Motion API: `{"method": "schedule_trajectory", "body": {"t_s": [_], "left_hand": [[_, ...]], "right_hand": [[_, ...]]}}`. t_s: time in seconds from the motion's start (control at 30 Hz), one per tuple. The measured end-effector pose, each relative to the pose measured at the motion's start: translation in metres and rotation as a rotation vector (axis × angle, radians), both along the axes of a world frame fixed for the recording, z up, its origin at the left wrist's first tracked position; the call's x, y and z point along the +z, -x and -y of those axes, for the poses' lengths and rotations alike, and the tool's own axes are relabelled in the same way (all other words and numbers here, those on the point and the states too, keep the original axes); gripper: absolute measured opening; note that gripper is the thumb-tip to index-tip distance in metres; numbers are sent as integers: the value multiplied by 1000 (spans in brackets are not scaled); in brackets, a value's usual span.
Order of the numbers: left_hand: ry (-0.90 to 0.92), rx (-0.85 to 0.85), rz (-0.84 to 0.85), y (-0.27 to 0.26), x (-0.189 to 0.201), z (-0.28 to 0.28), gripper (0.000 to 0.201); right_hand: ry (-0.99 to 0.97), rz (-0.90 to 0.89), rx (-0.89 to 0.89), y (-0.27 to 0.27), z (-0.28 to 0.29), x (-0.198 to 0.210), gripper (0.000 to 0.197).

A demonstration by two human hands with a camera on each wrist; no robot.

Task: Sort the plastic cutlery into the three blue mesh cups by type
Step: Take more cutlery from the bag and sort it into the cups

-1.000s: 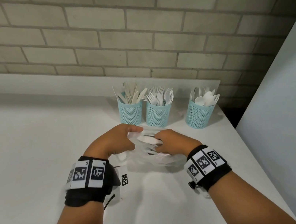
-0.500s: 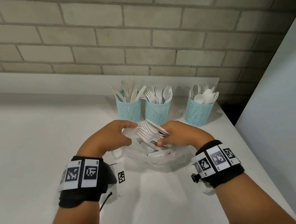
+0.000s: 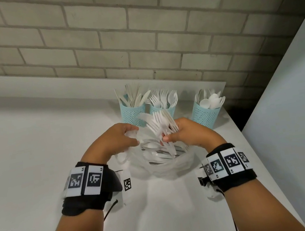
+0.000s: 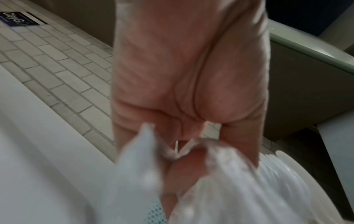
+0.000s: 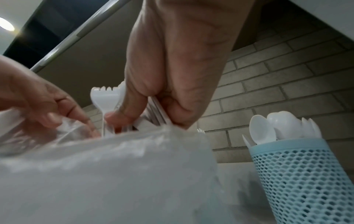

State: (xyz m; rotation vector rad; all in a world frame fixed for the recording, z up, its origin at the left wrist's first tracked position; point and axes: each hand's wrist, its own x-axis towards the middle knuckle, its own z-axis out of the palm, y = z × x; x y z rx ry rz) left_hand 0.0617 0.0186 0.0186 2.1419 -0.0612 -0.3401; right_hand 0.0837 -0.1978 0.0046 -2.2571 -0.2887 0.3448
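The step in hand is extraction: the right hand point(image 3: 188, 132) grips a bundle of white plastic forks point(image 3: 161, 123) by the handles, tines up and fanned, above the mouth of a clear plastic bag point(image 3: 165, 165) on the white counter point(image 3: 34, 152). The left hand point(image 3: 116, 140) pinches the bag's rim with curled fingers and holds it open; more cutlery lies inside the bag. Three blue mesh cups stand near the brick wall point(image 3: 134, 29), just beyond the hands: the left cup point(image 3: 132, 116) holds knives, the middle cup point(image 3: 168, 110) holds forks, and the right cup point(image 3: 204, 116), set apart, holds spoons. Judged from the fill of the cups, the sort is well advanced but not finished. The next move appears to call for carrying the bundle clear of the bag and lowering it, handles first, into the middle cup without knocking it or shedding pieces. Writing: a dark sign point(image 4: 21, 19) in the left wrist view is too blurred to read with confidence; the wrist bands point(image 3: 84, 180) carry coded black-and-white markers only.
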Motion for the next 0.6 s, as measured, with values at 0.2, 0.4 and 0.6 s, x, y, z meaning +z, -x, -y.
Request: {"method": "schedule_trajectory", "body": {"t_s": [0.2, 0.4, 0.6], "left_hand": [[-296, 44, 178, 2, 0, 19, 54], [204, -111, 207, -5, -2, 58, 42], [449, -68, -68, -25, -18, 62, 10]], "right_hand": [[-432, -48, -102, -3, 0, 13, 14], [-740, -96, -242, -11, -16, 15, 26], [-724, -102, -280, -16, -25, 9, 19]]}}
